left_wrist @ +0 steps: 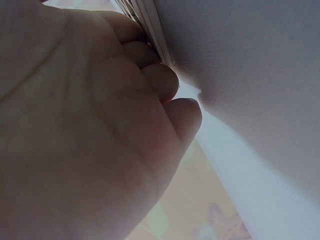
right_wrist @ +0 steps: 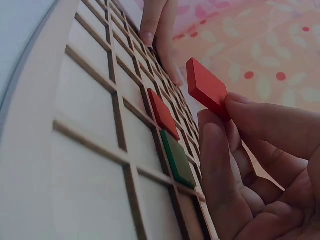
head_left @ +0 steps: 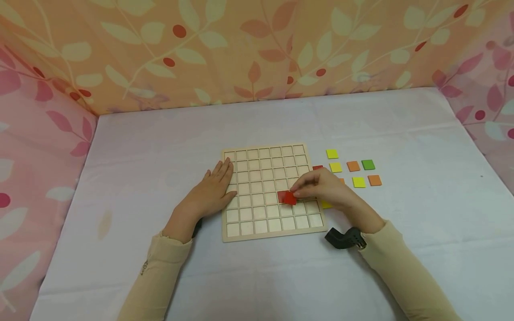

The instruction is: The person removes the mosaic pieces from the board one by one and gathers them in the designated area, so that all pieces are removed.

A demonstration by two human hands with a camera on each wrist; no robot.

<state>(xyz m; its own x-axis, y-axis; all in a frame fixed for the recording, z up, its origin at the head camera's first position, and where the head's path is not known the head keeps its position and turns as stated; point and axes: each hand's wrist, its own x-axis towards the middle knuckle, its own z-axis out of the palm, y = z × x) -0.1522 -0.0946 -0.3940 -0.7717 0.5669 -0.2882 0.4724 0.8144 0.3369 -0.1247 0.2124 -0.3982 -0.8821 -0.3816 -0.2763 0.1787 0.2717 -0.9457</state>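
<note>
A wooden grid board (head_left: 261, 236) lies flat on the white-covered table. My left hand (head_left: 209, 189) rests along its left edge, fingers extended over the outer cells; in the left wrist view the palm (left_wrist: 100, 130) fills much of the picture. Between thumb and fingertips, my right hand (head_left: 327, 189) pinches a square red tile (right_wrist: 207, 89), held tilted above the board. Just under it, another red tile (right_wrist: 163, 114) sits in a cell. Beside that one lies a green tile (right_wrist: 178, 158), seen in the right wrist view and hidden by the right hand in the head view.
Right of the board lie several loose tiles, among them a yellow tile (head_left: 332, 154), an orange tile (head_left: 353, 166) and a green tile (head_left: 368, 165). My right hand partly covers some of them. Floral-patterned cloth (head_left: 257, 53) hangs at the back and both sides.
</note>
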